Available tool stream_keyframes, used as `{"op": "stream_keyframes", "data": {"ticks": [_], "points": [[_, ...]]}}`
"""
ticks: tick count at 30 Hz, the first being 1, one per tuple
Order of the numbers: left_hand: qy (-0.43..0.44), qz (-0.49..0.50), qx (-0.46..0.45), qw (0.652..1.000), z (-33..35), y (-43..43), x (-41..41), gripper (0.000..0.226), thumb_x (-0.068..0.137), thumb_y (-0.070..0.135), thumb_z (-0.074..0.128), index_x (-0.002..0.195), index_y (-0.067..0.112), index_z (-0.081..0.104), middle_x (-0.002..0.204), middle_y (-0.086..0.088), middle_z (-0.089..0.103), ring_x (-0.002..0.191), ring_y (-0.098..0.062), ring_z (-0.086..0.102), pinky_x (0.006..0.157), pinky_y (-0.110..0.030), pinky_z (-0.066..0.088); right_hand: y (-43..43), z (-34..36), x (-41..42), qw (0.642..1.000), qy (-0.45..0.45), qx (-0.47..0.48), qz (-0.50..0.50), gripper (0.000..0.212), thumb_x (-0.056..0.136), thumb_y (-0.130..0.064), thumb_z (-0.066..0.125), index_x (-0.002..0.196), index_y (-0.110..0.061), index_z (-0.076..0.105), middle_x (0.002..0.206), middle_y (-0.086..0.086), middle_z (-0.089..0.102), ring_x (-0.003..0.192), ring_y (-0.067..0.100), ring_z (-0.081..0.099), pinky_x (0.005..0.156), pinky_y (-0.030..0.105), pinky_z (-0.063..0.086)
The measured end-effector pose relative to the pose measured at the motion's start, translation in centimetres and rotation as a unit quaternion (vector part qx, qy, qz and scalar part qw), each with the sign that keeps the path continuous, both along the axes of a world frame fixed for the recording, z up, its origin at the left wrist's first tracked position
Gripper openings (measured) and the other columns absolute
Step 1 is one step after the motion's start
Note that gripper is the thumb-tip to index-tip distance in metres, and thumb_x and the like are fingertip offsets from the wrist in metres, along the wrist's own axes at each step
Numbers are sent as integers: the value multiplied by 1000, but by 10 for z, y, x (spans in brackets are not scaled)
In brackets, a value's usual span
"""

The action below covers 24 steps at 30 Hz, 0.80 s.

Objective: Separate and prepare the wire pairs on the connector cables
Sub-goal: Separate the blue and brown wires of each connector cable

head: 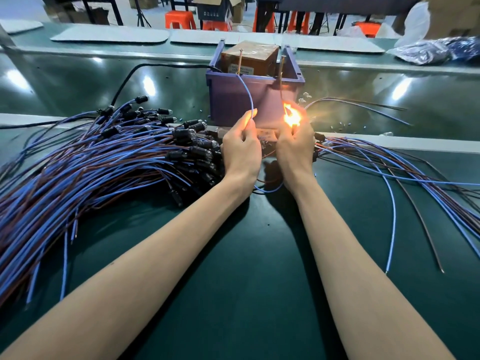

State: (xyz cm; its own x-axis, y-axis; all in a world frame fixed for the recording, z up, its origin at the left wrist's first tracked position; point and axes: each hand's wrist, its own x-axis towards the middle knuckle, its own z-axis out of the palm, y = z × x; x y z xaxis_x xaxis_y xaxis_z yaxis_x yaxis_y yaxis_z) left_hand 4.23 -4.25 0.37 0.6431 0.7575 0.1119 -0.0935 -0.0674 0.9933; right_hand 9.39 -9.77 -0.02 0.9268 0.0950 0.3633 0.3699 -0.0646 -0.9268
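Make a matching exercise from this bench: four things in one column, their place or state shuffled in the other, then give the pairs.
Things
1. left hand
2. right hand
3. blue bin
4. big cable heap

Place or state
A. on the green mat, left of both hands
B. pinches a blue wire that runs up to the bin
C. fingers curled at a bright orange glow
D. behind the hands, holds a brown box

Pairs: 1-B, 2-C, 3-D, 4-A
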Motion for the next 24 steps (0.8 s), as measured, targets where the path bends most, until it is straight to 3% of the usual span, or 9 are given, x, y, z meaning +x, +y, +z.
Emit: {"op": "stream_keyframes", "data": {"ticks": [3,6,9,12,15,18,20,22,24], "points": [[1,-10,-3,1000,-1,1,1,30,100,17,45,123,19,64,129,-10,61,121,-29,52,102,-34,43,-1,0,-1,1000,-8,-7,10,34,93,-2,48,123,-15,58,108,15,66,86,27,61,81,34,49],[-15,-7,2,1000,-1,1,1,30,100,16,45,124,17,64,131,-2,60,123,-17,54,104,-25,40,-1,-1,0,1000,-10,-8,8,33,93,-3,48,122,-16,58,111,17,66,92,26,60,86,35,49],[-8,-13,3,1000,-3,1,2,30,100,17,45,124,19,63,129,-8,62,123,-24,54,106,-37,42,-2,0,-1,1000,10,-1,16,34,93,-3,49,120,-21,57,113,17,66,104,32,62,91,43,50],[15,-16,46,999,-5,0,2,34,100,20,44,131,21,57,122,3,64,111,-12,57,96,-21,40,-6,3,1,996,48,11,72,33,96,-6,47,124,-18,58,103,5,63,100,27,62,95,42,49],[47,-50,124,990,-5,-3,0,57,97,27,48,150,26,25,107,1,66,98,-10,57,93,-25,41,-14,6,5,980,118,37,156,29,98,-10,42,123,-14,57,75,-4,59,68,9,53,68,23,46],[39,-91,228,969,-5,-11,-5,86,90,13,56,152,29,-2,94,-2,66,79,-18,63,85,-34,50,-27,15,12,968,176,-45,170,24,95,-8,34,98,-12,57,74,5,56,48,3,47,45,13,34],[73,-100,341,932,-2,-13,-8,86,84,4,53,151,33,8,96,-3,63,81,-21,60,84,-34,47,-37,24,21,959,164,-172,153,26,92,-8,36,92,-7,62,68,2,46,45,2,41,46,15,30],[134,-124,410,894,4,-13,-9,66,83,6,49,143,33,40,100,-6,62,94,-28,58,86,-35,42,-47,30,31,943,109,-290,126,29,88,-4,40,99,0,66,78,10,54,66,16,50,61,24,38],[205,-165,425,866,12,-16,-10,41,86,14,47,121,28,65,106,-9,65,103,-32,57,86,-34,41,-58,35,37,930,71,-348,98,28,84,3,41,94,0,67,89,20,60,86,34,52,72,26,45]]}}
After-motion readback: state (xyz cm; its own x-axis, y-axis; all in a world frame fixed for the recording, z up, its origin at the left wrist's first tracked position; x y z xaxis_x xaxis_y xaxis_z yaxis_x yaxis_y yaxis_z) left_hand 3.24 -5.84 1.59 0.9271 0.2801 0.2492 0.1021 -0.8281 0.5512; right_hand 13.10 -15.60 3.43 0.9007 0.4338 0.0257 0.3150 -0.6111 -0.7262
